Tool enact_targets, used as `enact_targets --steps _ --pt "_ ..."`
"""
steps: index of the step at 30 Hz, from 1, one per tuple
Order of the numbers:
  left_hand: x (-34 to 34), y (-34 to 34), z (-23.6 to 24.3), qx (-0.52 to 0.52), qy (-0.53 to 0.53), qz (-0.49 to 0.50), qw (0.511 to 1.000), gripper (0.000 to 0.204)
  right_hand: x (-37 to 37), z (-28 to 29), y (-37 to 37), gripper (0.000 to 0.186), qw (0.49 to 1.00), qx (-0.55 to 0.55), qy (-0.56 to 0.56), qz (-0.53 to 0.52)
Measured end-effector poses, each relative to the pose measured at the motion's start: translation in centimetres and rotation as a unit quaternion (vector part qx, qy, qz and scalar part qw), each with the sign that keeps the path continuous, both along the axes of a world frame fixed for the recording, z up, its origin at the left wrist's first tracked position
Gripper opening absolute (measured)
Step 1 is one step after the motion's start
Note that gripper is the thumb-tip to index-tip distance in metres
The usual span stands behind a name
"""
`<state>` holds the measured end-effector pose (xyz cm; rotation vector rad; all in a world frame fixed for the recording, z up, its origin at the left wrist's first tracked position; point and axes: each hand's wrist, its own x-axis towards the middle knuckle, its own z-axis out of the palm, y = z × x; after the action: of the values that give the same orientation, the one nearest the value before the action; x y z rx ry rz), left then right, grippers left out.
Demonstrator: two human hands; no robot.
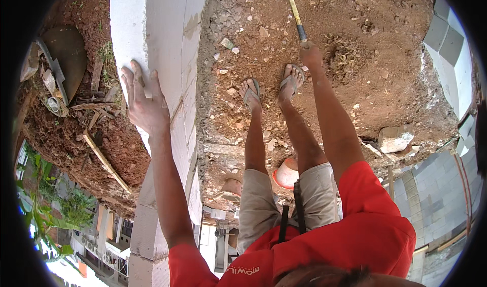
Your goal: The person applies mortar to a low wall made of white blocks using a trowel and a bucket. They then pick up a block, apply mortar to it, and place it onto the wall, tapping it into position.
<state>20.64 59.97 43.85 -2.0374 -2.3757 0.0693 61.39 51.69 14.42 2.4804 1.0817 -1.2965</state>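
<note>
My left hand (146,100) lies flat on the top of a pale block wall (175,43), its fingers stretched out and apart. In my right hand (311,58) is a claw hammer (293,9), gripped near the end of its dark handle. The hammer has a yellowish shaft and a metal head, which points away from me over the dirt. It is apart from the wall.
Rubble and small stones cover the brown dirt around my sandalled feet. A whitish bucket (287,173) with a red-orange rim stands behind my legs. A broken block (396,138) lies at right. Grey blocks (451,43) are at far right. Beyond the wall, a dark rounded pan (68,58) sits among wood scraps.
</note>
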Motion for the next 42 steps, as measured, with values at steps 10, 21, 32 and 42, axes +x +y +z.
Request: enact_targets --steps 10,21,32,42 --pt "-1.0 0.7 -0.3 0.025 -0.001 -0.061 0.998 0.044 -1.8 -8.8 5.2 0.043 0.971 -0.053 -0.142 0.187" --pt "-1.1 0.8 -0.1 0.008 -0.055 0.012 0.998 0.034 -2.6 -8.1 1.9 0.053 0.99 -0.057 -0.108 0.075" --pt "-0.4 1.0 0.3 0.027 -0.023 0.033 0.999 0.038 -2.6 -1.2 5.5 0.046 0.993 -0.026 -0.102 -0.05" --pt "-1.9 -0.8 8.9 -0.212 -0.195 0.073 0.955 0.036 3.2 31.6 -9.9 0.025 0.966 0.254 -0.032 -0.046"
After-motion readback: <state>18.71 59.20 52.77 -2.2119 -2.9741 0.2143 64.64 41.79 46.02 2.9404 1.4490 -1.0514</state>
